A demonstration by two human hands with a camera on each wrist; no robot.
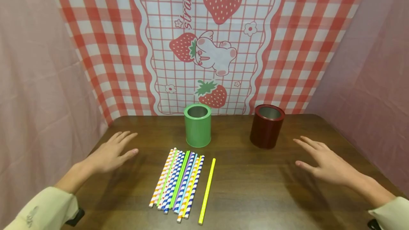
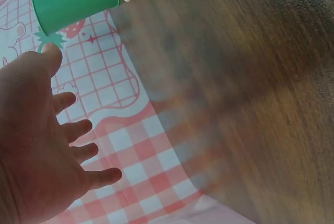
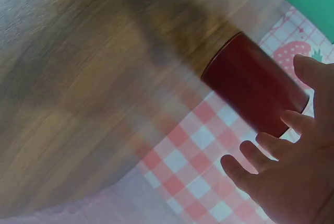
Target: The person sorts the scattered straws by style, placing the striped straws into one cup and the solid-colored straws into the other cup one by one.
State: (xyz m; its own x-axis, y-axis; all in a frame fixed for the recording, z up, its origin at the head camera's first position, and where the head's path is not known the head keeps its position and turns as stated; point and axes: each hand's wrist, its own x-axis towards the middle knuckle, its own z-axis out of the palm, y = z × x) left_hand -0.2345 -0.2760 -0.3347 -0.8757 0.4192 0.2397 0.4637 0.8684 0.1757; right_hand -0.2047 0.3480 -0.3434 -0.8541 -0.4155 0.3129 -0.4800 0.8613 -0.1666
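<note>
My left hand (image 1: 110, 153) hovers over the left side of the table, fingers spread and holding nothing. On the other side, my right hand (image 1: 329, 162) is likewise raised with its fingers extended, nearest to a dark red can (image 1: 266, 129). A green can (image 1: 198, 129) stands upright at the back middle, its top uncovered. In front of it lies a row of several paper straws (image 1: 177, 184), striped, dotted and plain. One yellow straw (image 1: 207, 191) lies apart, just right of that row. In the left wrist view the green can (image 2: 75, 0) is beyond the thumb.
The brown wooden table (image 1: 243, 194) ends at the back against a red-and-white checked cloth (image 1: 118, 45) with strawberry pictures. Pale pink curtains (image 1: 38, 81) hang on both sides.
</note>
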